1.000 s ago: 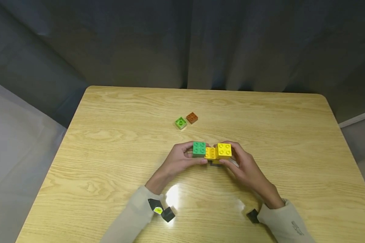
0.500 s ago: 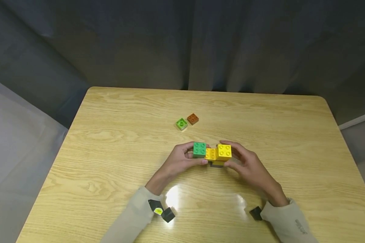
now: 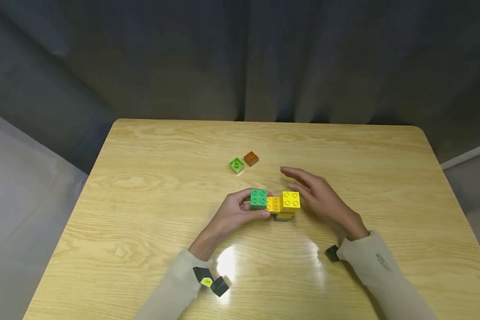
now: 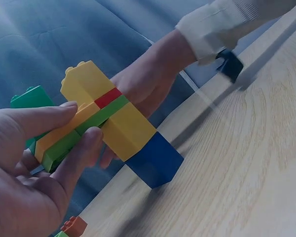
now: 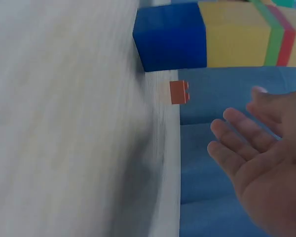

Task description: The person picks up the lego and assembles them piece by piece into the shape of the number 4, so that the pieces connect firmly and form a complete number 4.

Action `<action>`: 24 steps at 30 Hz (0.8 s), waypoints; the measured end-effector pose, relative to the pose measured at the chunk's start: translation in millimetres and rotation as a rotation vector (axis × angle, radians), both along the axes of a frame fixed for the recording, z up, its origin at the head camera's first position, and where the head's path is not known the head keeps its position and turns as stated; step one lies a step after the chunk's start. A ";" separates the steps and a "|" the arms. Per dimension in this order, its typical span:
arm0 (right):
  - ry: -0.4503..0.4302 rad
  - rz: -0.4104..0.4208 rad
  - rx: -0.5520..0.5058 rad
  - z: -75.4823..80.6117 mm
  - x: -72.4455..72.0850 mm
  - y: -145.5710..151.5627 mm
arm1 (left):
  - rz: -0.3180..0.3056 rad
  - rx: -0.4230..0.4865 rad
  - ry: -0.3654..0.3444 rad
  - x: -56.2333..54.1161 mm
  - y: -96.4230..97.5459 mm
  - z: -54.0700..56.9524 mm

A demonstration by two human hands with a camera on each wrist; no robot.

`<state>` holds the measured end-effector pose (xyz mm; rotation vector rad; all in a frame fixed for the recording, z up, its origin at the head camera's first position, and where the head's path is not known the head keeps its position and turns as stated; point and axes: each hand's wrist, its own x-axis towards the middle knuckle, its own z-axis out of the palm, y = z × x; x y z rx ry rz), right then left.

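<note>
My left hand [image 3: 234, 213] grips the left side of a built stack of toy building bricks, near a dark green brick [image 3: 258, 198]. In the left wrist view, its thumb and fingers pinch the side arm of orange [image 4: 64, 127] and green layers. The stack's column has a yellow brick [image 3: 291, 200] on top, thin red [image 4: 107, 98] and green layers, another yellow brick [image 4: 129, 131] and a blue brick [image 4: 155, 160] at the bottom. My right hand [image 3: 322, 195] is off the stack to its right, fingers extended and holding nothing.
Beyond the stack, a light green brick [image 3: 237, 165] with its hollow side up lies beside a brown-orange brick [image 3: 251, 158], studs up. The wooden table [image 3: 152, 178] ends at a dark curtain [image 3: 184, 62] behind.
My right hand has let go of the stack's yellow side and moved away, rightward and farther across the table. The left hand keeps its hold on the stack.
</note>
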<state>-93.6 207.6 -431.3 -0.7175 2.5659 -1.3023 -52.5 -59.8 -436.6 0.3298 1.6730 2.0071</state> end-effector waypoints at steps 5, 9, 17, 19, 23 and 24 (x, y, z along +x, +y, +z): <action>-0.028 0.068 0.070 -1.6 -24.2 -12.5 | 0.009 -0.008 0.004 0.6 -0.9 -0.3; 0.004 0.122 0.093 -1.0 -37.2 -22.0 | 0.007 0.001 0.014 0.8 -0.5 0.1; 0.052 0.223 0.173 -11.4 -67.3 -36.8 | 0.012 0.024 0.010 1.1 0.2 -1.2; 0.043 0.242 0.194 -13.9 -73.5 -39.3 | 0.010 0.028 0.009 1.4 0.5 -2.4; 0.037 0.281 0.210 -15.8 -82.8 -43.1 | 0.018 0.011 0.009 2.4 1.1 -3.2; 0.042 0.288 0.214 -16.3 -84.4 -43.7 | 0.019 0.008 0.008 2.6 1.3 -3.2</action>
